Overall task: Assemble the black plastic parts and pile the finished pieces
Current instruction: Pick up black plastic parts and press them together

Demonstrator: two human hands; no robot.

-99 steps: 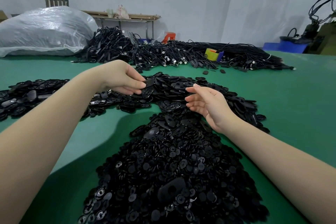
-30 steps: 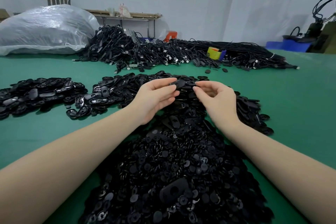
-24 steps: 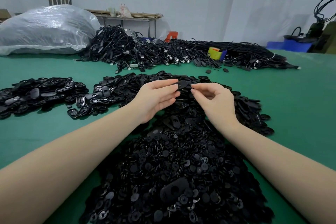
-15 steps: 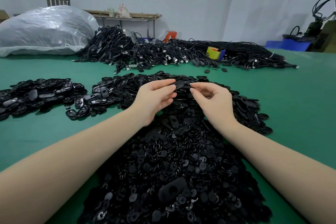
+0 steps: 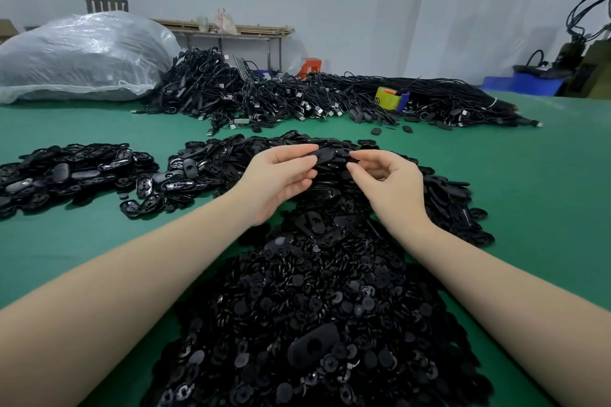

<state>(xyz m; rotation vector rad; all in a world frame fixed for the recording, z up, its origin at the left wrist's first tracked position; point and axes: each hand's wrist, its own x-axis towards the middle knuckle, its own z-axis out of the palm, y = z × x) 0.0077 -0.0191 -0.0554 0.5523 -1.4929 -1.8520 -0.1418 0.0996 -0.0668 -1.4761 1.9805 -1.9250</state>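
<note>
Little changed over last half second: both hands stay raised together over far heap. Left hand (image 5: 281, 180) pinches oval black piece (image 5: 325, 155) between thumb and straight fingers. Right hand (image 5: 391, 187) meets piece's other end, thumb and forefinger curled as if pinching small part, too small to make out. Near heap of small round parts (image 5: 314, 317) sits below forearms. Finished pile (image 5: 66, 172) lies left on green table (image 5: 529, 208). Cable bundles (image 5: 297, 99) beyond.

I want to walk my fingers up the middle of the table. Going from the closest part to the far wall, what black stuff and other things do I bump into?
Round-piece pile → the hands, left hand and right hand, holding an oval shell → cable heap → shelf.
</note>
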